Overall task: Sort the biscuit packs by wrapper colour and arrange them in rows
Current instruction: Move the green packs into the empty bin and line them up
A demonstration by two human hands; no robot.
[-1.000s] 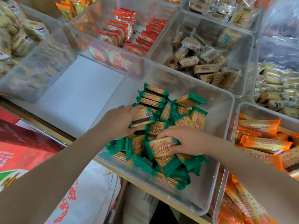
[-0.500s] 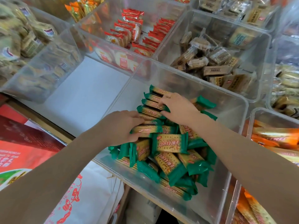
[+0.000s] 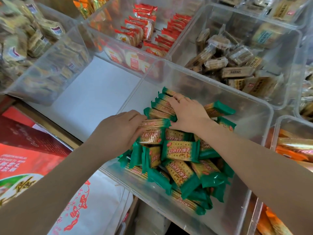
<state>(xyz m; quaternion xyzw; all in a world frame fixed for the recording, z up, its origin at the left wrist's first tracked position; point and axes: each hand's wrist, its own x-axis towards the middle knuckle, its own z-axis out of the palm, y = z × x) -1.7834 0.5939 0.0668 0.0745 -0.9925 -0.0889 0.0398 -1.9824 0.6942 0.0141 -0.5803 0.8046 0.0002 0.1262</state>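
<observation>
My left hand (image 3: 121, 128) is curled round the end of a green pack (image 3: 153, 123) at the near end of the row (image 3: 160, 107) in the clear bin (image 3: 254, 106). My right hand (image 3: 186, 112) lies flat on that row, fingers straight, pressing the packs together. Loose green packs (image 3: 181, 150) are heaped nearer me. Red packs (image 3: 149, 29) sit in the bin behind, orange packs (image 3: 294, 146) to my right

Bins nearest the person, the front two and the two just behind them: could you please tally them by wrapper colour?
Green bin: 1
Orange bin: 1
Red bin: 1
Brown bin: 1
Total: 4
</observation>
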